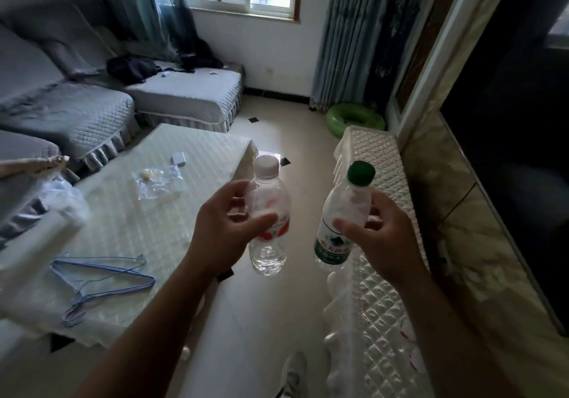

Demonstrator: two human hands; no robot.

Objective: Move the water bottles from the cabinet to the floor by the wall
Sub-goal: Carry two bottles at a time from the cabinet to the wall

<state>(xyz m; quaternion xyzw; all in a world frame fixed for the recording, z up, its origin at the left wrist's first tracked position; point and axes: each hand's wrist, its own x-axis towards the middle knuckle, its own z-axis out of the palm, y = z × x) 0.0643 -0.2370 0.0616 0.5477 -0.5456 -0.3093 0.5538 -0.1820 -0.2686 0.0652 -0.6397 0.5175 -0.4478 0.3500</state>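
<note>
While the left hand [224,228] grips a clear white-capped bottle [269,210] with red label mid-frame, the right hand [381,243] grips a green-capped bottle [338,225]. Its green label's white characters are blurred.

1. The left hand [221,231] hides much of the red label on the white-capped bottle [271,194].
2. Label print on the green-capped bottle [351,203] is too blurred to read.
3. The shoe [292,373] is cut off by the bottom edge.
4. A small white thing [179,159] on the table [123,219] is perhaps a box.
</note>
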